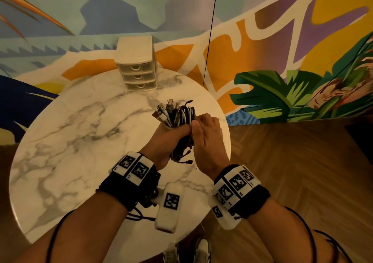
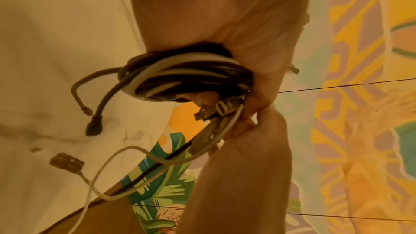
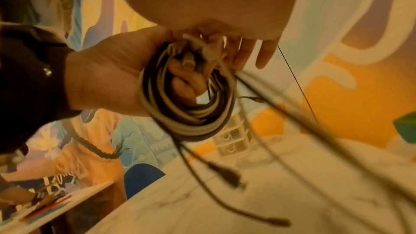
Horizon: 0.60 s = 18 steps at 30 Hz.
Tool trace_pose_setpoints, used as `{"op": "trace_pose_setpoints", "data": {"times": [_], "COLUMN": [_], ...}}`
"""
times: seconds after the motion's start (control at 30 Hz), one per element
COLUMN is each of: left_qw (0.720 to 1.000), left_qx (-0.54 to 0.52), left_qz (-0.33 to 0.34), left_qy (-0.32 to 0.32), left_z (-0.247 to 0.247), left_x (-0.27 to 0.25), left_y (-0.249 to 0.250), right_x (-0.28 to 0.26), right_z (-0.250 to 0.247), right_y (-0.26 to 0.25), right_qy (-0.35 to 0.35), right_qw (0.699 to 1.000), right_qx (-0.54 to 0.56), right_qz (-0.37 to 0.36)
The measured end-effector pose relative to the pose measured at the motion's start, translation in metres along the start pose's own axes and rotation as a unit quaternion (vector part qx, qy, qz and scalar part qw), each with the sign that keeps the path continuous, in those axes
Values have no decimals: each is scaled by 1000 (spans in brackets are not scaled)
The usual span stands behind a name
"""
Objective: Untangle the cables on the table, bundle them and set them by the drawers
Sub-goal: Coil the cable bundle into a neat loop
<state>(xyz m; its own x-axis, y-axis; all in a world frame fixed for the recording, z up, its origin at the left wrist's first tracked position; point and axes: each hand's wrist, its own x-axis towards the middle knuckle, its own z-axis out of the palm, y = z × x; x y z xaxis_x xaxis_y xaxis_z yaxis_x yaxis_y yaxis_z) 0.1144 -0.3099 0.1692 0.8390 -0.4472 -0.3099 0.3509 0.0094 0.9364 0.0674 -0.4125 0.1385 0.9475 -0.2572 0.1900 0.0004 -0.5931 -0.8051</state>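
Note:
A coiled bundle of black and white cables (image 1: 178, 114) is held upright above the right side of the round marble table (image 1: 80, 131), plug ends sticking out on top. My left hand (image 1: 168, 138) grips the coil from the left, fingers through the loops (image 3: 186, 104). My right hand (image 1: 201, 126) closes on the bundle's right side and pinches the strands (image 2: 225, 122). Several loose cable ends (image 2: 94, 125) dangle below the coil. The small beige three-drawer unit (image 1: 138, 69) stands at the table's far edge, apart from the hands.
A painted mural wall (image 1: 282, 40) runs behind the table. A thin black cord (image 1: 210, 30) hangs down in front of it, right of the drawers. Wooden floor (image 1: 302, 172) lies to the right; my shoes (image 1: 201, 250) show below the table's near edge.

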Motion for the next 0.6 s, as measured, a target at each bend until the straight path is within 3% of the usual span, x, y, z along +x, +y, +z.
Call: {"op": "trace_pose_setpoints", "data": {"times": [0.07, 0.13, 0.2, 0.23, 0.3, 0.33, 0.37, 0.47, 0.6], "left_qw": [1000, 999, 994, 989, 980, 979, 980, 985, 990], "left_qx": [-7, -33, -87, -116, -156, -158, -154, -129, -123], "left_qz": [-7, -16, -35, -44, -58, -63, -64, -47, -34], "left_qy": [-3, -18, -56, -79, -107, -110, -110, -104, -54], "left_z": [-4, -11, -17, -19, -21, -22, -23, -27, -24], "left_x": [-2, -4, -7, -7, -7, -6, -5, -3, -3], "left_y": [-1, -1, -1, 0, 4, 5, 7, 10, 9], "right_x": [5, 10, 9, 9, 7, 5, 4, 4, 9], "right_z": [-7, -15, -20, -21, -21, -20, -19, -17, -6], "right_y": [3, 7, 11, 11, 8, 6, 3, -6, 3], "right_qy": [-35, -33, 26, 18, -116, -176, -219, -235, -181], "right_qw": [995, 992, 999, 991, 917, 880, 863, 883, 915], "right_qx": [-92, -112, 10, 110, 346, 413, 438, 400, 346], "right_qz": [-32, -40, 18, 76, 160, 154, 126, 73, 98]}}
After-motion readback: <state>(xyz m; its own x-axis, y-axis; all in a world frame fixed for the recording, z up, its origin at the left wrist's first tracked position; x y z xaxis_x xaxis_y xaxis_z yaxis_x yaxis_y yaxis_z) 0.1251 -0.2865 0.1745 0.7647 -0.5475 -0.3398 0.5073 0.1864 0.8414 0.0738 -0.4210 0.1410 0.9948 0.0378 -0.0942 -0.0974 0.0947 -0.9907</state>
